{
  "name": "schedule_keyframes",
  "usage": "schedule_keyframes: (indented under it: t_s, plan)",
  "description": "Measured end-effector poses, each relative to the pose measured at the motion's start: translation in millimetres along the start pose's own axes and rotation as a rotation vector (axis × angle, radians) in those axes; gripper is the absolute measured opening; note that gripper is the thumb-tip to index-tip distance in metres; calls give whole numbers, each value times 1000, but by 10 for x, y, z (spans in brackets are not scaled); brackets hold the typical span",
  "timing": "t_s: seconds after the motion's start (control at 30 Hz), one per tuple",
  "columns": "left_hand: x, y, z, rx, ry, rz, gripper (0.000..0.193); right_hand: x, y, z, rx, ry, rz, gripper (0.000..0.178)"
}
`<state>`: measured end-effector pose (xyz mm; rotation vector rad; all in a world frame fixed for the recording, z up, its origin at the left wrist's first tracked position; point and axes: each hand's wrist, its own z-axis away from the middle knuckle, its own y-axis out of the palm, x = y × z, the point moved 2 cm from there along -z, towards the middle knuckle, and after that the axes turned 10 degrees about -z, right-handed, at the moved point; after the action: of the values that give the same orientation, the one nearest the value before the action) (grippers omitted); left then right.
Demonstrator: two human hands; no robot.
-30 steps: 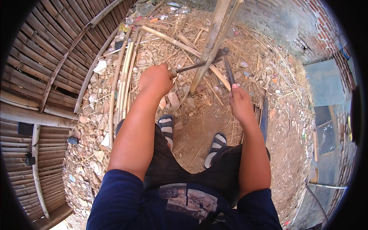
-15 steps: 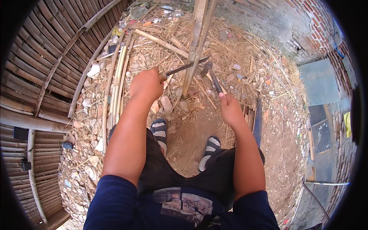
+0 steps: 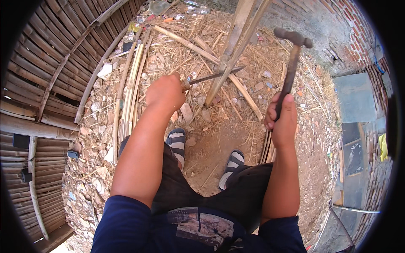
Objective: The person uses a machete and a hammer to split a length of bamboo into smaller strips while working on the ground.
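a worker's left hand [image 3: 166, 93] is closed in a fist around the handle of a knife [image 3: 207, 78], its blade lying across a bamboo pole [image 3: 237, 39] where the pole's two halves part, the tip showing beyond the far side. the right hand [image 3: 283, 114] wraps a hammer [image 3: 290, 69] by the lower handle, fingers curled and thumb laid along it, the head up and well apart from both blade and pole.

the pole stands tilted between the worker and the wall [image 3: 295, 23], its low end near the ground in front of the feet, its split halves spreading away upward. the knife is likely kept crosswise so the blade bears on the split and its jutting tip offers a place to strike; the long grip on the hammer probably gives room to swing clear of the left fist.

a stick [image 3: 185, 42] lies behind the pole amid straw, and pale strips [image 3: 134, 90] run lengthwise over rubble at left.
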<state>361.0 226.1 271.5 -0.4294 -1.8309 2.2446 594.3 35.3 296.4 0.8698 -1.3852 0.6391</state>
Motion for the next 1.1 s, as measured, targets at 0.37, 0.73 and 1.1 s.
schedule_keyframes:
  t_s: [0.37,0.73,1.1]
  plan:
    - [-29,45,-29,64,9,-31,29,-291,51,-44,-50,157,214,44]
    - [-72,135,-174,181,-10,3,30,-951,-355,-256,19,175,722,46]
    - [40,117,-424,185,26,-72,36,351,203,-205,-94,-109,111,44]
